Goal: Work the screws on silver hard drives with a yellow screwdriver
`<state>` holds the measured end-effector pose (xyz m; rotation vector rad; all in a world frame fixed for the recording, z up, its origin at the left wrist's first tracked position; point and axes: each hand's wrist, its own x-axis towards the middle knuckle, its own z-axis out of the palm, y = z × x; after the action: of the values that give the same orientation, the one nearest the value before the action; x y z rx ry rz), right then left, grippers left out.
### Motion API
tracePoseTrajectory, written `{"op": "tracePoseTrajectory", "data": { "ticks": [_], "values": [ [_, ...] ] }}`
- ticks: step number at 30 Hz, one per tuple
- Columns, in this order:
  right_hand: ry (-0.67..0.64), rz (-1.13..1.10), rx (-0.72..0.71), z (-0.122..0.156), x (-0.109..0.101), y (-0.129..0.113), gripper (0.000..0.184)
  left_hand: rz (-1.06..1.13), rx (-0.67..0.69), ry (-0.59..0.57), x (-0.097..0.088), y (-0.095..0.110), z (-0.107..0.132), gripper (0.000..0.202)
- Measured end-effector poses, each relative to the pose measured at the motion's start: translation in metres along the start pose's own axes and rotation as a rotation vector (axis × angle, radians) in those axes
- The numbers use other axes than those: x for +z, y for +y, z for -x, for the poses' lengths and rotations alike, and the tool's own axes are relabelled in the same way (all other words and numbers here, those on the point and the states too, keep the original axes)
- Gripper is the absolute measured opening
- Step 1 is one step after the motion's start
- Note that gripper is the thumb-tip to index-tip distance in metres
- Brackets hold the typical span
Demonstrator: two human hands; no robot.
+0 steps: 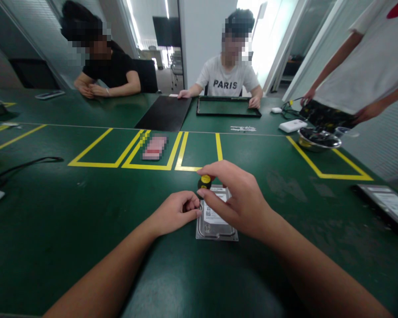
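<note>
A silver hard drive (216, 225) lies flat on the green table (86, 207) just in front of me. My right hand (237, 198) is curled over its far end, fingers closed round a screwdriver with a black and yellow handle (204, 181) that stands upright at the drive's far left corner. My left hand (174, 213) rests at the drive's left edge, fingers pinched together near the screwdriver's shaft; what they pinch is hidden.
Yellow tape boxes (142, 152) mark the table beyond the drive. Two people sit across, with a black panel (166, 112) and a black frame (228, 107) before them. A standing person at right leans over a metal bowl (319, 139). Another device (386, 203) lies at right.
</note>
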<state>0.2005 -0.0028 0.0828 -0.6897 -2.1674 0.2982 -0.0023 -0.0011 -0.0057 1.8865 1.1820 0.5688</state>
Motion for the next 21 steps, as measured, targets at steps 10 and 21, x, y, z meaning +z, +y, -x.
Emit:
{"op": "tracePoseTrajectory", "data": {
  "ticks": [10, 21],
  "values": [
    [-0.045, 0.038, 0.154, 0.003, 0.006, 0.002, 0.028, 0.025, -0.006, 0.013, 0.001, -0.002, 0.000, 0.017],
    [-0.154, 0.007, 0.296, -0.003, -0.010, -0.010, 0.013, 0.035, 0.036, -0.008, 0.001, -0.006, 0.000, 0.025]
  ]
}}
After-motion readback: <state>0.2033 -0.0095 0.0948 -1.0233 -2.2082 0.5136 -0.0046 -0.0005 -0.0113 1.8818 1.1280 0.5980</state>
